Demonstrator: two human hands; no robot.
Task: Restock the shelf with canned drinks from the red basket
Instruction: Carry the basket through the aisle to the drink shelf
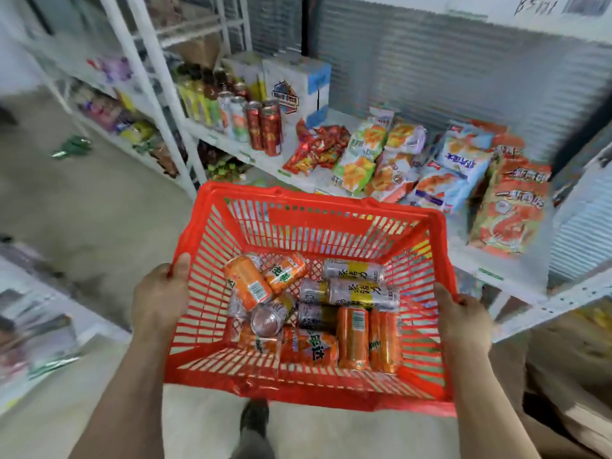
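Observation:
I carry a red plastic basket (331,223) in front of me. My left hand (160,299) grips its left rim, thumb hooked over the edge. My right hand (463,318) grips the right rim. Inside lie several cans on their sides: orange ones (246,281) and silver ones with yellow labels (352,271). Ahead is the white shelf (298,180). On its left part stand red cans (270,129), pale cans (236,119) and dark bottles (207,84).
Snack bags (361,157) cover the shelf's middle and right, with orange packs (513,207) at the far right. White boxes (298,91) stand behind the cans. Another rack (109,104) of goods runs along the left. Cardboard (569,376) lies at lower right. My shoe (255,417) shows below the basket.

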